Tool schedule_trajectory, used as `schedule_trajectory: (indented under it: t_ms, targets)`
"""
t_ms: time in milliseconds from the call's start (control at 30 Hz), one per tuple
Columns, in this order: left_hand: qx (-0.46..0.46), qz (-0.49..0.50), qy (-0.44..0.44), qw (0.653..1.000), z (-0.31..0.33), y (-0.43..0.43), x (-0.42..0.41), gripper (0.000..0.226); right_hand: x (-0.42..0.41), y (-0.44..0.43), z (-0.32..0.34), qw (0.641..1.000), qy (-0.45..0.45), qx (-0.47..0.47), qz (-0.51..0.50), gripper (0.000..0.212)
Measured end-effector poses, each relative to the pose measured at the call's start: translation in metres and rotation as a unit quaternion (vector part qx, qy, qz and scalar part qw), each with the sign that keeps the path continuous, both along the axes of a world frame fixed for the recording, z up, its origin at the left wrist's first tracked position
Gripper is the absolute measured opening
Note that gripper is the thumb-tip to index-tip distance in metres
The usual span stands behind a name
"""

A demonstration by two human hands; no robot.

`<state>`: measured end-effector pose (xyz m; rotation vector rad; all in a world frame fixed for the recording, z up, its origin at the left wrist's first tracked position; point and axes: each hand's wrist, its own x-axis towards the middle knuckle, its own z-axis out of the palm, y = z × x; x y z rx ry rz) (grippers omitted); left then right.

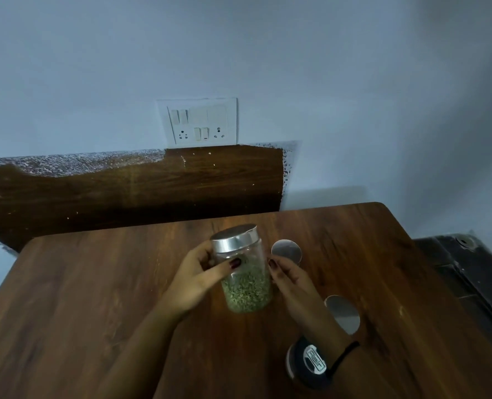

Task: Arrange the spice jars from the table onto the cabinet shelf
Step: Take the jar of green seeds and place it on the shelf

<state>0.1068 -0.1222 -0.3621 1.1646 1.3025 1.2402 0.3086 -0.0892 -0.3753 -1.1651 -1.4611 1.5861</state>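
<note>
A steel-lidded spice jar [246, 283] of green seeds was held tilted over the wooden table [95, 283], left hand [198, 280] gripping one side, right hand [292, 276] clasping the other; carrying it upright would likely keep the lid seated.

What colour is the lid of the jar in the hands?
The lid of the jar is shiny silver; head view.
</note>
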Motion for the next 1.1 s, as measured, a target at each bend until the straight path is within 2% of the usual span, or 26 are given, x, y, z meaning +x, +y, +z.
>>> schedule_trajectory:
  t_ms: [200, 367, 467, 500, 567, 633, 700, 800, 933, 1100]
  targets:
    - [0.041, -0.016, -0.034, 0.998, 0.025, -0.006, -0.005, 0.064, -0.023, -0.017, 0.012, 0.997, 0.066, -0.043, -0.026, 0.033]
    - [0.038, -0.024, -0.08, 0.996, 0.028, -0.012, -0.01, 0.034, -0.043, -0.028, 0.02, 0.985, 0.145, -0.084, -0.036, 0.041]
    - [0.017, -0.006, -0.132, 0.991, 0.025, -0.017, -0.005, 0.067, -0.051, -0.04, 0.02, 0.98, 0.166, -0.104, -0.02, 0.036]
    - [0.026, -0.005, -0.139, 0.99, 0.025, -0.018, -0.003, 0.069, -0.053, -0.046, 0.023, 0.982, 0.157, -0.102, -0.014, 0.035]
    - [0.03, 0.005, -0.171, 0.985, 0.022, -0.02, 0.001, 0.068, -0.055, -0.052, 0.021, 0.987, 0.131, -0.087, -0.017, 0.039]
    - [-0.001, 0.03, -0.208, 0.978, 0.021, -0.02, 0.004, 0.065, -0.057, -0.055, 0.026, 0.99, 0.126, -0.063, -0.025, 0.024]
    - [-0.024, 0.045, -0.225, 0.973, 0.018, -0.019, 0.002, 0.057, -0.058, -0.054, 0.031, 0.99, 0.134, -0.044, -0.017, 0.028]
    - [-0.041, 0.048, -0.244, 0.968, 0.017, -0.019, -0.001, 0.057, -0.06, -0.053, 0.04, 0.994, 0.094, 0.029, -0.051, 0.02]
    - [-0.064, 0.04, -0.263, 0.962, 0.006, -0.019, -0.007, 0.06, -0.075, -0.051, 0.05, 0.983, 0.107, 0.109, -0.101, 0.049]
    - [-0.065, 0.017, -0.317, 0.946, 0.008, -0.023, -0.004, 0.056, -0.086, -0.053, 0.053, 0.968, 0.113, 0.187, -0.12, 0.05]
